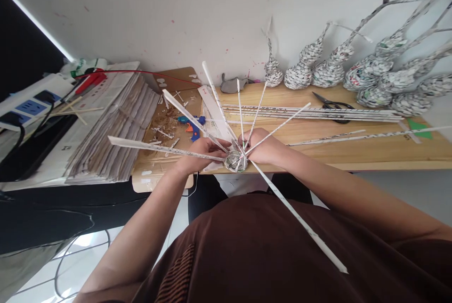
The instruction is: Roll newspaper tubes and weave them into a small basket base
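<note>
A small round basket woven from rolled newspaper (236, 161) is held between both hands over the table's front edge. Several paper tubes fan out from it, and a long paper tube (300, 218) slants down to the right across the brown shirt. My left hand (205, 152) is closed on the basket's left side, fingers against its wall. My right hand (259, 146) is closed at its upper right, where the tubes cross the rim; its fingertips are partly hidden behind the tubes.
Finished gourd-shaped woven pieces (328, 74) line the wall at the right. Loose paper tubes (310, 113) and black-handled scissors (332, 102) lie on the wooden table (367, 152). A blue glue gun (195, 124) rests left of centre. Stacked newspapers (116, 124) and a power strip (31, 102) stand farther left.
</note>
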Demonstrator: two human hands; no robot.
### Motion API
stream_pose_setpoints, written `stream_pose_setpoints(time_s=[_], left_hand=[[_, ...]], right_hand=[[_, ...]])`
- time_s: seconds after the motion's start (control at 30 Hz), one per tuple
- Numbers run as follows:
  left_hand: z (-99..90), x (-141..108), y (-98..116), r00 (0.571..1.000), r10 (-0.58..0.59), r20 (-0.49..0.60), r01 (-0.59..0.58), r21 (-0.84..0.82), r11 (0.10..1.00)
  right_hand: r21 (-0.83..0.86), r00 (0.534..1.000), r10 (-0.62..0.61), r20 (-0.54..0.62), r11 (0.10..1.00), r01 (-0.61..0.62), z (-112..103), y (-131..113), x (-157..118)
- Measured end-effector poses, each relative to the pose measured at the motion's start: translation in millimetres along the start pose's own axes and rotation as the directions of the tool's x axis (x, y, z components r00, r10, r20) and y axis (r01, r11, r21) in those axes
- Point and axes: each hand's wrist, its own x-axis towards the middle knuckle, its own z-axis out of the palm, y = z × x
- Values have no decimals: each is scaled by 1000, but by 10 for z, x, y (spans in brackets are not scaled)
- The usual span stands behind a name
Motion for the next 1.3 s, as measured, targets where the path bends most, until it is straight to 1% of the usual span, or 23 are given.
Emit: stream_pose_setpoints(time_s=[0.1, 0.17, 0.23, 0.3, 0.4, 0.47, 0.53, 0.67, 0.77, 0.83, 0.9, 1.0, 1.17, 1.3], left_hand=[[22, 54, 53, 999, 31, 21, -33, 89, 996], [34, 75, 98, 998, 50, 34, -54, 142, 988], [70, 101, 123, 998, 65, 23, -69, 196, 978], [133, 133, 125, 995, 89, -35, -77, 248, 966], [242, 170, 101, 974, 144, -175, -89, 289, 953], [292, 178, 81, 965, 154, -213, -83, 308, 948], [312, 178, 56, 966, 142, -217, -65, 329, 942], [301, 186, -10, 967, 139, -212, -46, 393, 918], [294, 191, -53, 970, 146, -194, -51, 426, 903], [300, 185, -68, 971, 159, -181, -70, 421, 904], [311, 171, -74, 969, 174, -173, -93, 399, 912], [329, 149, -68, 967, 163, -196, -78, 380, 922], [354, 142, -47, 956, 162, -244, -76, 327, 942], [383, 161, -73, 947, 155, -282, -68, 297, 953]], right_hand=[[7, 999, 13, 38, 1000, -13, -11, -12, 1], [32, 999, 1, 32, 1000, -2, -8, 3, 5], [61, 1000, -22, 16, 998, 21, -1, 22, 11], [68, 999, -33, 6, 997, 32, 8, 36, 17], [67, 998, -57, -8, 996, 57, 20, 47, 12], [100, 995, -95, -6, 990, 95, 26, 51, -2], [135, 994, -106, -7, 985, 106, 28, 52, -20], [146, 997, -73, -3, 987, 72, 11, 56, -51], [144, 991, -129, -29, 981, 132, -17, 79, -64], [129, 981, -188, -46, 973, 192, -38, 103, -69], [95, 975, -218, -32, 971, 220, -58, 125, -77], [25, 979, -204, -10, 979, 204, -77, 139, -105], [-62, 978, -192, -88, 980, 187, -78, 114, -160], [-211, 976, -213, -35, 957, 201, -52, 148, -145]])
